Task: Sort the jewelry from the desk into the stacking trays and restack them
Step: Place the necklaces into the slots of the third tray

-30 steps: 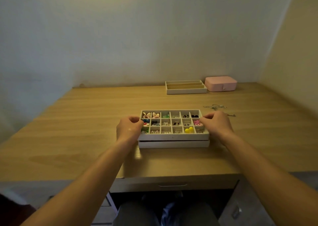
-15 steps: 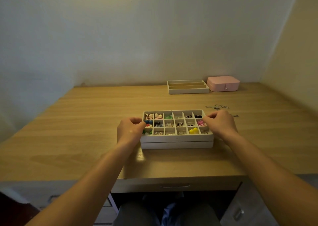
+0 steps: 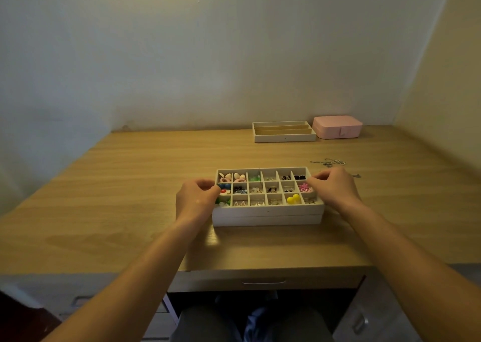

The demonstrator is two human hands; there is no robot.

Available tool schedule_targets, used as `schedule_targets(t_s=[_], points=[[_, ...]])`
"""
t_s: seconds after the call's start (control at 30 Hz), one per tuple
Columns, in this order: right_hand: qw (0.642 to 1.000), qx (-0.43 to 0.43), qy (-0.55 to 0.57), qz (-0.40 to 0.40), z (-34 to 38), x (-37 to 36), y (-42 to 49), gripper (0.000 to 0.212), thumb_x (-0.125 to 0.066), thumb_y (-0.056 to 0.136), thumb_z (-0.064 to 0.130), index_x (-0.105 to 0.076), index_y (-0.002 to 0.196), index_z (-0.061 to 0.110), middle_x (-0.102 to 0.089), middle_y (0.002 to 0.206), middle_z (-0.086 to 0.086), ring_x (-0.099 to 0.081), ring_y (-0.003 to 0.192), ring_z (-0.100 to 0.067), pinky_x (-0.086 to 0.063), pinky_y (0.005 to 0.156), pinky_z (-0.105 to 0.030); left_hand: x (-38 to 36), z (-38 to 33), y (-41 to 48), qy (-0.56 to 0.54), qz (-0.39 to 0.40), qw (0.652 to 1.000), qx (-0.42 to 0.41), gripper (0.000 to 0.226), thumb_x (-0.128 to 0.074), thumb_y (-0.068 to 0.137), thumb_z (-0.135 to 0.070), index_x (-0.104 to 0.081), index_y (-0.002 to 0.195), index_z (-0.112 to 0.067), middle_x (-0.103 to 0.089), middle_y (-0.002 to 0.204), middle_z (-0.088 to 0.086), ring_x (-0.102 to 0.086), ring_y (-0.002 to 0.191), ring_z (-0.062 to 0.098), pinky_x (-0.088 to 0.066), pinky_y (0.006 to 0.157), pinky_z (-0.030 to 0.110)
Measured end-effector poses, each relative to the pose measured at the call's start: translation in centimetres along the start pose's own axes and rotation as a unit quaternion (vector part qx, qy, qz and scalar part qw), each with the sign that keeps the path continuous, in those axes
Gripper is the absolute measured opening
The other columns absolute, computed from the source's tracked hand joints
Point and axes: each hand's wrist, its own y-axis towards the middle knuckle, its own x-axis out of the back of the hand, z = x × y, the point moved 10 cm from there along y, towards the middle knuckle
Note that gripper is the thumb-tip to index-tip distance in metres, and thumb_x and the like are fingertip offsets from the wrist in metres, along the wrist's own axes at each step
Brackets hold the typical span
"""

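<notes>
Top tray (image 3: 268, 207), gridded, small pieces in most cells, now sits square on the lower tray (image 3: 268, 220), near the front edge of the desk (image 3: 130, 185). Over the last second the stack has barely shifted, and the edges look flush now.

My left hand (image 3: 194, 201) still pinches the left wall. My right hand (image 3: 335, 188) curls over the right end rim. Both are grasping, not released.

Judgement: this tier is seated.

Outstanding:
- Loose chains (image 3: 329, 162) lie just beyond my right hand, unsorted.
- The slotted tray (image 3: 285, 138) stands well apart at the back, beside a pink box (image 3: 337, 126), not yet stacked.
</notes>
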Motion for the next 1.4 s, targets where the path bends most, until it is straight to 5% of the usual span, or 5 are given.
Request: schedule_targets(t_s=[0.33,0.5,0.63,0.83,1.4], points=[[0.996,-0.076,0.045,0.013,-0.9,-1.7,-0.6,0.035,-0.056,0.098,0.037,-0.06,0.074,0.011,-0.052,0.068,-0.006,-0.046,0.067,-0.021,-0.039,0.064,-0.035,-0.9,0.6,-0.7,-0.003,0.037,0.998,0.051,0.018,-0.056,0.096,-0.028,-0.068,0.102,-0.015,-0.067,0.095,0.004,-0.059,0.094,0.024,-0.046,0.081,0.038],[0.996,-0.042,0.067,0.046,1.5,-5.0,0.2,0.037,-0.059,0.095,0.04,-0.074,0.101,0.006,-0.07,0.094,-0.006,-0.059,0.087,-0.021,-0.052,0.083,-0.041,-0.5,0.7,0.4,0.004,0.067,0.998,0.018,0.07,-0.073,0.088,-0.035,-0.04,0.146,-0.015,-0.059,0.123,0.0,-0.055,0.104,0.02,-0.043,0.088,0.032],[0.99,0.011,0.101,0.093,4.3,-7.5,0.1,0.072,-0.064,0.094,0.049,-0.041,0.152,0.013,-0.054,0.146,-0.007,-0.051,0.121,-0.018,-0.046,0.096,-0.037,0.2,1.5,1.9,0.001,0.129,0.992,-0.016,0.117,-0.093,0.067,-0.03,-0.017,0.156,-0.022,-0.055,0.13,-0.003,-0.057,0.117,0.02,-0.047,0.106,0.039],[0.982,0.081,-0.025,0.17,6.6,-11.4,1.7,0.127,-0.092,0.071,0.036,-0.005,0.163,0.028,-0.033,0.163,-0.003,-0.042,0.142,-0.028,-0.048,0.107,-0.042,2.2,1.9,5.6,0.062,0.095,0.991,-0.065,0.105,-0.09,0.071,-0.014,-0.026,0.154,-0.019,-0.057,0.139,0.004,-0.051,0.108,0.01,-0.043,0.091,0.025],[0.983,0.064,-0.158,0.074,9.8,-19.8,17.9,0.063,-0.086,0.076,0.048,-0.059,0.124,0.018,-0.068,0.117,-0.001,-0.065,0.104,-0.025,-0.057,0.079,-0.038,-0.4,4.0,24.3,0.132,0.04,0.99,-0.028,0.071,-0.093,0.067,-0.034,-0.061,0.127,-0.017,-0.07,0.118,0.004,-0.064,0.1,0.022,-0.053,0.083,0.035]])
